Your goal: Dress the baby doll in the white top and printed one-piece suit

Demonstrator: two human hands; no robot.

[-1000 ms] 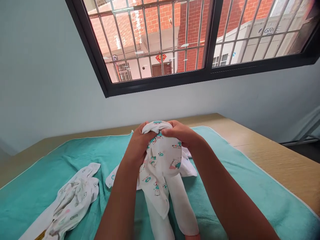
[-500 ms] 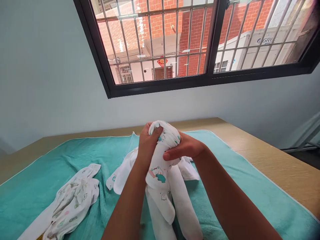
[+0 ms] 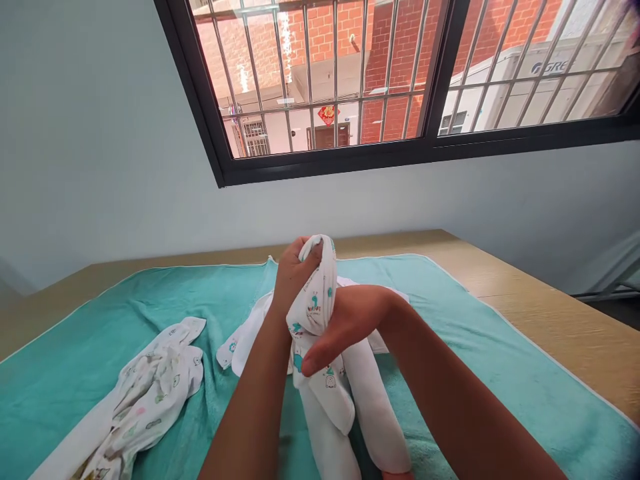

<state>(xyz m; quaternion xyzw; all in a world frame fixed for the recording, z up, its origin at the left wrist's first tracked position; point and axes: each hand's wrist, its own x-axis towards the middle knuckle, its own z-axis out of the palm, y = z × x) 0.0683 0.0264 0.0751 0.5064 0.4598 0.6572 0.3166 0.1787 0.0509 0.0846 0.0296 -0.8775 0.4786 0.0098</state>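
Observation:
A white baby garment (image 3: pixel 320 313) with teal cartoon prints is lifted above the teal towel (image 3: pixel 100 313), its two legs hanging toward me. My left hand (image 3: pixel 293 270) is closed on the bunched top of the garment. My right hand (image 3: pixel 345 323) is wrapped round the fabric lower down, thumb pressed against it. A sleeve of the same garment lies on the towel behind my left forearm.
A second crumpled white printed garment (image 3: pixel 150 393) lies on the towel at the left. The towel covers a wooden table (image 3: pixel 550 320) against a pale wall. A barred window (image 3: pixel 400 80) is above.
My right hand has slid down the garment from the top to its middle. The left hand keeps the top bunched, and the fabric is gathered narrower.

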